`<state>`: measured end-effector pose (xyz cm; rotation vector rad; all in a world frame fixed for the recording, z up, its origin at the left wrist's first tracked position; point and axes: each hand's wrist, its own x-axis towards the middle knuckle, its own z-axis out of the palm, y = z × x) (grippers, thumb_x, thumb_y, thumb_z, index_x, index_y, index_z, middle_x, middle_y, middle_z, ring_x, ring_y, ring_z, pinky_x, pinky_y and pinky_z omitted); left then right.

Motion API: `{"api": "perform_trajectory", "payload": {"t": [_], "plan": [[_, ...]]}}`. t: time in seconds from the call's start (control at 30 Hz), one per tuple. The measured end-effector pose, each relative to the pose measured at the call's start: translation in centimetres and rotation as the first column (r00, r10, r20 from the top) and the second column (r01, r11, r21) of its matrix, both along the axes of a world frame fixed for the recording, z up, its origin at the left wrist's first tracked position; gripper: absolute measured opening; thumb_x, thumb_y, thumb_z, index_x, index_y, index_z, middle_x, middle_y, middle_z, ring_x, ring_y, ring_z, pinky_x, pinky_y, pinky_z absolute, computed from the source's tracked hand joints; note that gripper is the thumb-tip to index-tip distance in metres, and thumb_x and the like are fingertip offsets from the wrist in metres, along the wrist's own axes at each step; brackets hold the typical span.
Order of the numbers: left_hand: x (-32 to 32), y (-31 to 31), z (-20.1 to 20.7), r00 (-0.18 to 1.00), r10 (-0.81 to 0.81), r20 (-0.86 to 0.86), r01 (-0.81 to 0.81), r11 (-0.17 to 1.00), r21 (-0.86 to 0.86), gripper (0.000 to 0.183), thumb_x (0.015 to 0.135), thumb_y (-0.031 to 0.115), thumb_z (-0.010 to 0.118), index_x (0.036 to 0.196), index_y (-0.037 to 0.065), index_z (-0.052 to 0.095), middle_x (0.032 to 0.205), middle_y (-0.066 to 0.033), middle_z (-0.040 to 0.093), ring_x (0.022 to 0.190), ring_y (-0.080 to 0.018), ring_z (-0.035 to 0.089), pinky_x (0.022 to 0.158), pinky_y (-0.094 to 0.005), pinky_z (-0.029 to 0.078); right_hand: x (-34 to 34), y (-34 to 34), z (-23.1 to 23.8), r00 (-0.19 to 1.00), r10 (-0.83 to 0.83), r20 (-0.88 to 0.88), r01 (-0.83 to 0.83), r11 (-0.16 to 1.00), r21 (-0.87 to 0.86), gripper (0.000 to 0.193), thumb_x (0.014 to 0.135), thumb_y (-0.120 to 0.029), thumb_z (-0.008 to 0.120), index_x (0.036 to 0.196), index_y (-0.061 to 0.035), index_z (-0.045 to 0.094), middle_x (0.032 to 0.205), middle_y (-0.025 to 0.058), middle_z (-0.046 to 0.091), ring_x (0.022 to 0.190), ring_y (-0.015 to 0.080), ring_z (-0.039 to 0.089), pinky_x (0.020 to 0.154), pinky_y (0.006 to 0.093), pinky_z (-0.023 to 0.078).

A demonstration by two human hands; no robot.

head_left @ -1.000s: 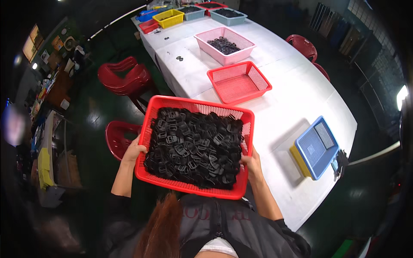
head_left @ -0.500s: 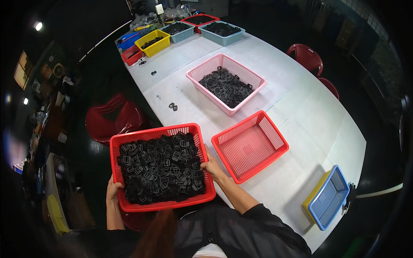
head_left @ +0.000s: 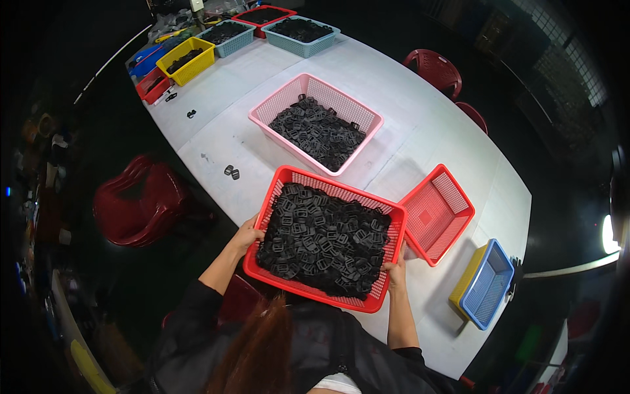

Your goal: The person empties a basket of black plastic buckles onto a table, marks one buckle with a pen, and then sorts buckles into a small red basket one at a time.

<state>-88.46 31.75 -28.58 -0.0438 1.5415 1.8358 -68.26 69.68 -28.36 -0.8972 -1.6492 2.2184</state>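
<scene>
Between my two hands is a red plastic basket [head_left: 401, 226], heaped with small black plastic buckles [head_left: 321, 240]. My left hand [head_left: 247, 236] grips its left side, thumb over the rim. At the right side my right hand [head_left: 395, 268] is closed on the rim in the same way. The held basket overlaps the near edge of the table and partly hides an empty red basket [head_left: 438, 213] to its right. Just beyond it a pink basket [head_left: 262, 118] stands on the table, partly filled with similar black buckles [head_left: 318, 131].
Nested blue and yellow baskets [head_left: 487, 282] stand at the table's right end. Several filled baskets, including a yellow one [head_left: 197, 69] and a light blue one [head_left: 303, 47], line the far left. Loose buckles [head_left: 232, 172] lie near the left edge. A dark red chair [head_left: 141, 203] stands left.
My hands have carried the filled red basket rightward, so it now covers part of the empty red basket. The view has shifted, moving the table leftward in the picture.
</scene>
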Motion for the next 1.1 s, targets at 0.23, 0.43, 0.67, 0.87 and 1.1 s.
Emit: {"api": "perform_trajectory", "payload": {"t": [0.23,0.43,0.67,0.87,1.1], "plan": [[-4.2,11.4,-2.6,0.982,-0.177,0.071,0.174,0.984,0.042,0.085,0.065,-0.014,0.047,0.146,0.010,0.036,0.109,-0.0043,0.059,0.081,-0.0113,0.055,0.068,-0.0220,0.044,0.9,9.7,-0.7,0.990,-0.103,0.097,0.106,0.994,-0.020,0.078,0.056,0.014,0.043,0.132,-0.0030,0.048,0.089,0.0033,0.061,0.072,0.0131,0.057,0.062,0.0246,0.049],[-20.5,12.6,-4.4,0.966,-0.212,0.149,0.217,0.976,-0.022,0.102,0.086,0.046,0.066,0.153,0.010,-0.002,0.159,-0.0138,0.007,0.143,-0.0300,0.017,0.112,-0.0544,0.020,-8.6,10.3,3.7,0.724,-0.615,0.313,-0.232,0.210,0.950,0.047,0.083,-0.004,0.058,0.130,0.0010,0.052,0.110,0.0155,0.062,0.103,0.0271,0.060,0.093,0.0355,0.046],[-55.4,14.1,-7.6,0.927,0.066,0.368,-0.206,0.912,0.355,0.073,0.088,0.042,0.066,0.137,0.000,0.034,0.132,-0.0244,0.043,0.123,-0.0426,0.046,0.093,-0.0635,0.045,-51.3,5.6,0.6,0.938,-0.091,0.336,-0.256,0.473,0.843,0.052,0.087,-0.014,0.059,0.134,0.0045,0.045,0.128,0.0287,0.052,0.119,0.0394,0.052,0.099,0.0413,0.042],[-66.7,14.8,-11.6,0.900,0.172,0.400,-0.236,0.965,0.114,0.034,0.085,-0.001,0.056,0.117,-0.007,0.047,0.111,-0.0213,0.056,0.103,-0.0373,0.059,0.092,-0.0580,0.051,-65.7,6.9,-10.5,0.879,-0.114,0.463,-0.220,0.764,0.606,0.062,0.083,-0.011,0.063,0.137,0.0068,0.038,0.114,0.0269,0.061,0.103,0.0337,0.062,0.087,0.0373,0.048],[-79.1,25.1,-9.7,0.896,0.125,0.425,-0.199,0.971,0.134,0.021,0.086,-0.001,0.056,0.105,-0.008,0.050,0.108,-0.0211,0.055,0.103,-0.0354,0.058,0.095,-0.0580,0.049,-77.8,14.1,-6.2,0.816,-0.436,0.379,0.022,0.680,0.733,0.053,0.080,-0.012,0.063,0.132,-0.0044,0.053,0.105,0.0238,0.067,0.101,0.0381,0.064,0.088,0.0434,0.048]]}}
